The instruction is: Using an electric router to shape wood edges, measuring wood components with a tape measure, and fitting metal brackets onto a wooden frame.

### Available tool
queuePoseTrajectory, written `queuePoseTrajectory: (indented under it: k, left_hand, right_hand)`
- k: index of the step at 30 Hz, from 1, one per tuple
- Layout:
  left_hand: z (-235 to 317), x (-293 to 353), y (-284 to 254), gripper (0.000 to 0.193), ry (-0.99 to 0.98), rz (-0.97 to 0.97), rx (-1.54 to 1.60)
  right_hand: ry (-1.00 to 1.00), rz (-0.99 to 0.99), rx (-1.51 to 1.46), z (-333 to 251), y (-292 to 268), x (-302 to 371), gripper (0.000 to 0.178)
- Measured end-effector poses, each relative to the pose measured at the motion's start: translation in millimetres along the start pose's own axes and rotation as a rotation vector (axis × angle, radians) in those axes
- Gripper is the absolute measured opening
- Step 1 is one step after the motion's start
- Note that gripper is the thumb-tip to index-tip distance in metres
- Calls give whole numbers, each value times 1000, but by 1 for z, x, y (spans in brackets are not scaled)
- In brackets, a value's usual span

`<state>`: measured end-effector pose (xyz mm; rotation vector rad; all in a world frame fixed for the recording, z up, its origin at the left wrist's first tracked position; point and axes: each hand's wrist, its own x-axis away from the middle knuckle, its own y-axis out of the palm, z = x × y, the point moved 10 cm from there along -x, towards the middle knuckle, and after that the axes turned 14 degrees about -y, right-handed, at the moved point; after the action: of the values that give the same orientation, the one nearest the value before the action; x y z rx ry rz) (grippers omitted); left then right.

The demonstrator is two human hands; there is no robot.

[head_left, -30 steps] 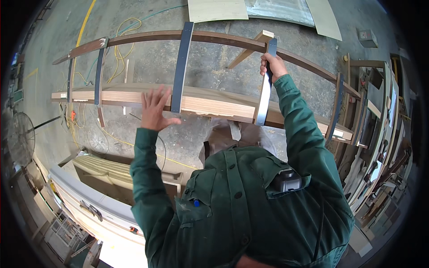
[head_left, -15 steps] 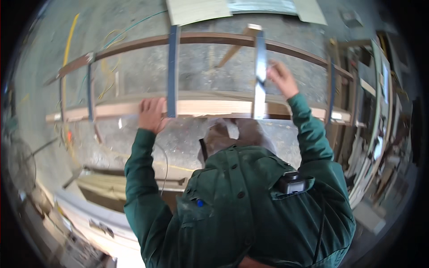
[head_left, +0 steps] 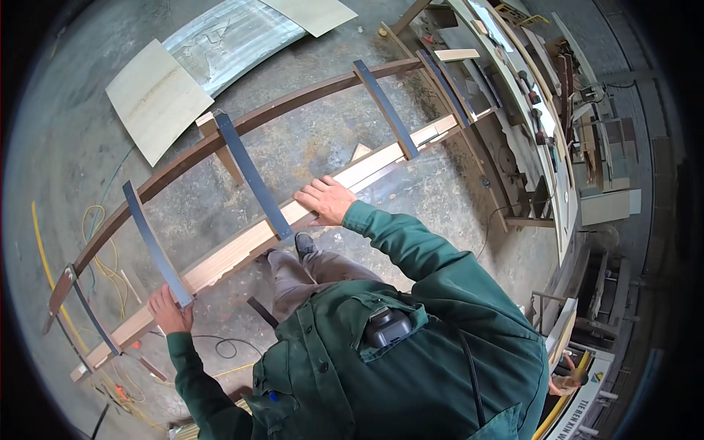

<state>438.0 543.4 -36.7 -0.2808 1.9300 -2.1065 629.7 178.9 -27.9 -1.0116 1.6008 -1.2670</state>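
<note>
A long wooden frame stands across in front of me. It has a pale near rail (head_left: 233, 254), a brown far rail (head_left: 296, 98) and several dark crosspieces (head_left: 253, 176) between them. My left hand (head_left: 170, 309) is closed round the near rail, beside the lower end of a crosspiece (head_left: 155, 242). Farther right, my right hand (head_left: 328, 200) lies over the same rail, its fingers bent over the top and the thumb on the near side. A wooden support (head_left: 226, 160) shows under the far rail.
Pale boards (head_left: 161, 99) and a silvery sheet (head_left: 229, 42) lie beyond the frame. A cluttered rack (head_left: 529, 132) stands at the right. Yellow cable (head_left: 107, 253) and a dark cord (head_left: 226, 347) run over the floor on the left.
My view has turned to the right. My right hand, formerly raised beside a crosspiece, has come down onto the near rail. The left hand still holds that rail, now beside another crosspiece.
</note>
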Motion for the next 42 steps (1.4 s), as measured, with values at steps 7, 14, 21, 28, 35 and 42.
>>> queuePoseTrajectory:
  k: [7,14,21,28,35,42]
  left_hand:
    - [-9,6,-1,76,-56,-40,-56]
    - [14,-2,-16,75,-74,18,-13]
    - [8,-7,-23,77,-30,38,-40]
    - [5,6,-44,65,8,100,218]
    - [7,12,-15,80,-98,222,-19]
    - [41,171,7,72,-514,330,357]
  right_hand:
    - [-69,88,-183,6,0,0,67]
    - [5,-26,-45,35,-12,25,64]
    - [-1,-65,-93,30,-5,9,79]
    - [-297,61,-159,-128,-26,-123,94]
    - [-121,-177,112,-114,55,-122,85]
    - [-212,-164,241,-118,70,-133,80]
